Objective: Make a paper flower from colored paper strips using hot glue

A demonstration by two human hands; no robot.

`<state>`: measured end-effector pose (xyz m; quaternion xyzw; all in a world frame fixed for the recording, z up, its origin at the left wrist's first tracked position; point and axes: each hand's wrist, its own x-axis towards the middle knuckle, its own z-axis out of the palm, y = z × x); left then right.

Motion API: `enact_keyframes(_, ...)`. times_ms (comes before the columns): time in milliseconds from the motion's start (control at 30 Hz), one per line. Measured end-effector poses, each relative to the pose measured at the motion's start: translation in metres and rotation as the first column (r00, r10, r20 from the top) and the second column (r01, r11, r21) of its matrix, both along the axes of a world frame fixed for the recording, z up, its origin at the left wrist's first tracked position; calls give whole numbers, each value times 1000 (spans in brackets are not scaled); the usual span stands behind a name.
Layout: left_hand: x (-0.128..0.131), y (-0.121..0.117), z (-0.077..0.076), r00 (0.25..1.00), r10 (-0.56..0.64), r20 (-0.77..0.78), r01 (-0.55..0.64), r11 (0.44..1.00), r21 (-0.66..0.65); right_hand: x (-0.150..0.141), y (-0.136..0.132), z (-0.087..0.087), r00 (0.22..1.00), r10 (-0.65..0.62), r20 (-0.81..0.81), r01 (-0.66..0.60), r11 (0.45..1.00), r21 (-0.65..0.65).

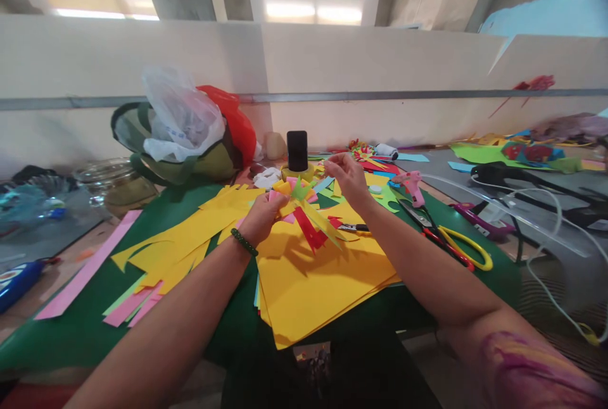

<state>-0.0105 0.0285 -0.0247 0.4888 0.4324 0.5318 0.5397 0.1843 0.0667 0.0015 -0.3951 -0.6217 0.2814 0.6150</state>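
Okay, pink strip: long flat pink paper strip (90, 266), loose on the dark green tabletop (52, 346). Cut already.
Short strips: small pink and pale green paper strips (135, 304), also cut, lying near my left forearm.
Yellow pieces: overlapping cut yellow paper pieces (185, 225), some with notched or curved edges. I'd call them stock plus offcuts.
Left hand: my left hand (266, 216) is clamped on the bundle, thumb over fingers.
Phone: upright black phone (297, 151) behind the bundle.
Bundle: splayed yellow, green, pink and red paper strips (308, 206), held up over the sheets. Several strips gathered; looks part-built to me. Can't confirm how they're fixed.
Sheets: stack of large golden-yellow paper sheets (323, 289), top one looks mostly uncut, so plenty left.
Right hand: my right hand (349, 178) is raised, apart from the bundle, fingers bent. Can't tell if the tips meet or pinch anything.
Glue gun: pink plastic glue gun (412, 188), set down, not in hand.
Scissors: metal scissors with red and yellow handles (431, 230), also set down.
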Motion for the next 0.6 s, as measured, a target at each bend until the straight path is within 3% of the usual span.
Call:
enact_keyframes(67, 0, 0, 1, 1000, 6, 3, -6, 1000, 5, 0, 0, 1, 993, 118, -5, -117, 977, -176)
enact_keyframes(200, 3, -5, 6, 1000, -16, 15, 16, 1000, 0, -7, -9, 1, 945, 328, -10, -299, 845, -443)
enact_keyframes(333, 6, -8, 8, 999, -34, 9, 34, 999, 3, -16, -14, -4, 914, 394, -99, -393, 795, -462)
enact_keyframes(600, 6, -5, 0, 997, -57, -58, 60, 997, 53, -27, -13, -16, 906, 384, -180, -422, 776, -469)
